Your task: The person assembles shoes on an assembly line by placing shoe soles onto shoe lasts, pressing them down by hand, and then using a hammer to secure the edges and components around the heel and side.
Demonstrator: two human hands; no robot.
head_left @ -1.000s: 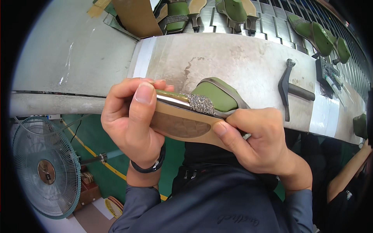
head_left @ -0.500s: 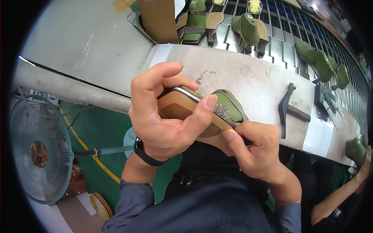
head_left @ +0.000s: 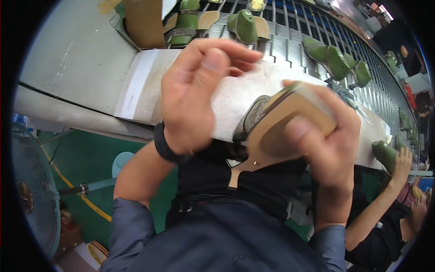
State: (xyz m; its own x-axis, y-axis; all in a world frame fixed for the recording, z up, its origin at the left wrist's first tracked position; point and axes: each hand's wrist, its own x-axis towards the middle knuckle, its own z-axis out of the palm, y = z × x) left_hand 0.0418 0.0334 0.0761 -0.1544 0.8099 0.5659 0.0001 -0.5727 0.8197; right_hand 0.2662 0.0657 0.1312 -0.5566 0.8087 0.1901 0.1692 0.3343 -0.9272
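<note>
My right hand [head_left: 333,145] grips a shoe [head_left: 272,131] above the near edge of the bench, thumb pressed on its underside. The tan sole faces up toward me, with a darker patch at its middle and a narrow tail pointing down. A glittery grey band [head_left: 256,113] shows along the shoe's left side. To the left, my left hand [head_left: 192,93] is raised over the bench, apart from the shoe. Its fingers are curved and spread, with nothing in them. Both hands are blurred by motion.
Beyond the pale bench [head_left: 233,97], a slatted metal rack [head_left: 290,41] carries several green shoe lasts [head_left: 247,27] with shoes. A cardboard piece [head_left: 144,22] stands at far left. A fan [head_left: 38,190] is at lower left. At right, a co-worker's hand [head_left: 402,158] touches a green last.
My left hand has let go of the shoe and risen away from it. The shoe has swung right in my right hand. The view has shifted right, and the hammer no longer shows.
</note>
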